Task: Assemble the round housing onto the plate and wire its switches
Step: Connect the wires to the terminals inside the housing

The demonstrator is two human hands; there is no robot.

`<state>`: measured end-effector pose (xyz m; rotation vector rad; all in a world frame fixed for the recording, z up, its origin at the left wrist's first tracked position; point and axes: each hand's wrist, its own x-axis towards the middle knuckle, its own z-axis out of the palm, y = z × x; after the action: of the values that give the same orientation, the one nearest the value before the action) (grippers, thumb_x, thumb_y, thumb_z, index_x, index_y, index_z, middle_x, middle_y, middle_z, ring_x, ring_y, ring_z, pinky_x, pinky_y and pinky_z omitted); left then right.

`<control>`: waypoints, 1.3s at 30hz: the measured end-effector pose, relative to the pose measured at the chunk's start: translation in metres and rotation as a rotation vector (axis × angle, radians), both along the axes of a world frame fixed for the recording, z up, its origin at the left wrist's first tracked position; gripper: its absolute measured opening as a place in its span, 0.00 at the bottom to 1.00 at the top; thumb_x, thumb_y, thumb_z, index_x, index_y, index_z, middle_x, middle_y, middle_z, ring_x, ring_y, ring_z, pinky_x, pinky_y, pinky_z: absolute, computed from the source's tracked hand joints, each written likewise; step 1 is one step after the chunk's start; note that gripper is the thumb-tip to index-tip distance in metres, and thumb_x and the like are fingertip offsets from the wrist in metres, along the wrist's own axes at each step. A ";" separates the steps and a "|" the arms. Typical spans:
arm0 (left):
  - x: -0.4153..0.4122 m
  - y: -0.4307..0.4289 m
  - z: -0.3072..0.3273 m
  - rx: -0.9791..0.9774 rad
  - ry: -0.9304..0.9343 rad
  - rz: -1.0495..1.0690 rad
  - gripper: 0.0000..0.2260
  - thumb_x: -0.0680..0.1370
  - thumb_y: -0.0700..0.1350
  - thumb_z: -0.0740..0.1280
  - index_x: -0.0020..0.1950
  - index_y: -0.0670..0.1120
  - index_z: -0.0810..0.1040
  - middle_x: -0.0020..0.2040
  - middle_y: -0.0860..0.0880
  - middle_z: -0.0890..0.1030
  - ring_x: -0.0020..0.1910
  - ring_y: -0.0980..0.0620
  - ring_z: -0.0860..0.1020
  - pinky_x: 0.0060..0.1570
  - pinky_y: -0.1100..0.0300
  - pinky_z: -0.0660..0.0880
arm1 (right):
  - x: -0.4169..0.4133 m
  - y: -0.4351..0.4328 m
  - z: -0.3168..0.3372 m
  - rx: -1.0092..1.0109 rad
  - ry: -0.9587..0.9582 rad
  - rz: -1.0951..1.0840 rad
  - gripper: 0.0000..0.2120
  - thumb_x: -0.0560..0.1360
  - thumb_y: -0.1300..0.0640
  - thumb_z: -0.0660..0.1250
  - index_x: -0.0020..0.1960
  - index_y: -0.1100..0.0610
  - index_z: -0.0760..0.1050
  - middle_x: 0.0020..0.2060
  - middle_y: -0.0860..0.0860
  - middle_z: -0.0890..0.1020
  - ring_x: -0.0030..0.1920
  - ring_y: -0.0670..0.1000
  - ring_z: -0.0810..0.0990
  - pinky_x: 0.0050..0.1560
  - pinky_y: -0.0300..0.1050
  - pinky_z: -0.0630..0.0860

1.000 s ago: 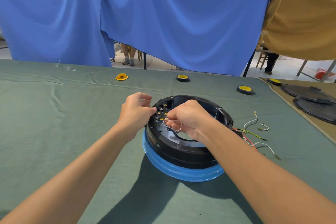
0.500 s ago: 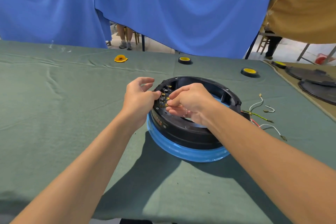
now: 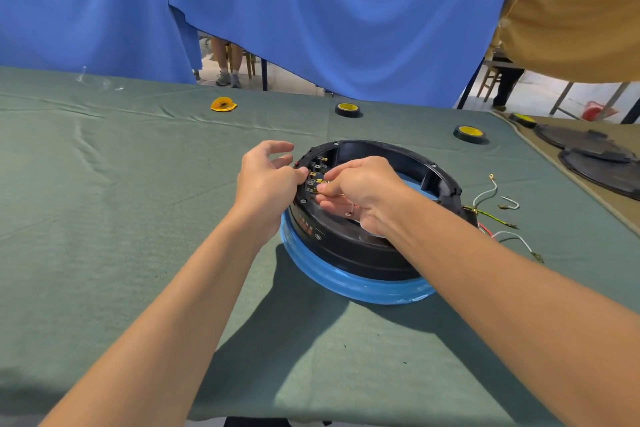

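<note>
Since half a second ago: the right hand [image 3: 363, 191] has dropped lower inside the ring and closed its thumb and forefinger to a pinch. The left hand [image 3: 266, 180] has barely shifted.

- The round housing [image 3: 363, 253], a black ring, is already seated on the blue plate [image 3: 346, 282]. It lies near the middle of the green cloth [image 3: 138, 218], straight ahead of the person.
- The switch terminals [image 3: 317, 172] form a bank of brass tabs on the inner wall at the ring's left side, facing inward. Probably for that reason the right hand reaches in from above.
- The right hand pinches the brass end of a thin pale wire [image 3: 349, 210] against the tabs, and the slack loops under the palm. Judged step: pushing a connector onto a tab.
- The left hand has its thumb tip on the rim just outside the terminals and two upper fingers loosely curled in the air. The lower fingers are hidden behind the wall, so I cannot tell whether it truly grips. It likely braces the ring against the push.
- Loose wires [image 3: 512, 237] trail out of the ring's right side onto the cloth, unconnected, so wiring is far from done.
- Farther off: two tape rolls [image 3: 347, 109] [image 3: 468, 134], a yellow scrap [image 3: 223, 104] and dark round lids [image 3: 602, 166] at the right edge.
</note>
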<state>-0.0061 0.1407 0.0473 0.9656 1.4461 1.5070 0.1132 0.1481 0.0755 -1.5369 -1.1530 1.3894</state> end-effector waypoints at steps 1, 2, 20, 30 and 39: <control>0.000 0.000 0.000 -0.003 -0.009 -0.002 0.19 0.75 0.30 0.69 0.62 0.46 0.77 0.62 0.42 0.78 0.59 0.45 0.79 0.63 0.46 0.77 | 0.000 0.000 0.000 -0.001 0.004 -0.004 0.06 0.76 0.72 0.65 0.49 0.65 0.78 0.38 0.59 0.82 0.33 0.52 0.82 0.35 0.42 0.83; 0.000 0.000 0.000 -0.005 -0.015 -0.005 0.19 0.75 0.30 0.69 0.63 0.46 0.77 0.62 0.42 0.78 0.59 0.45 0.79 0.62 0.46 0.77 | -0.001 0.001 0.000 -0.004 0.003 -0.004 0.07 0.76 0.73 0.65 0.50 0.65 0.78 0.38 0.59 0.82 0.33 0.52 0.82 0.34 0.41 0.82; 0.002 -0.002 0.003 -0.018 -0.021 0.001 0.19 0.76 0.30 0.69 0.62 0.47 0.76 0.62 0.43 0.78 0.60 0.46 0.79 0.61 0.48 0.77 | 0.000 0.003 -0.003 -0.044 0.043 0.003 0.07 0.75 0.74 0.66 0.48 0.64 0.78 0.41 0.59 0.82 0.36 0.53 0.82 0.36 0.42 0.82; 0.003 -0.002 0.004 -0.025 -0.059 -0.015 0.22 0.76 0.29 0.67 0.66 0.48 0.74 0.60 0.41 0.78 0.60 0.44 0.79 0.64 0.47 0.76 | -0.003 0.010 -0.002 -0.022 -0.035 0.004 0.09 0.75 0.75 0.64 0.53 0.66 0.75 0.39 0.60 0.81 0.34 0.53 0.82 0.40 0.45 0.83; 0.002 -0.002 0.003 -0.027 -0.059 -0.023 0.25 0.76 0.29 0.66 0.68 0.51 0.73 0.60 0.42 0.78 0.60 0.44 0.79 0.63 0.46 0.76 | -0.009 0.014 -0.006 -0.011 -0.050 -0.056 0.10 0.74 0.75 0.64 0.39 0.64 0.70 0.38 0.60 0.81 0.34 0.54 0.82 0.39 0.47 0.84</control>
<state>-0.0040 0.1386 0.0503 0.9111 1.4050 1.4836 0.1039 0.1620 0.0694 -1.6081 -1.1255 1.3289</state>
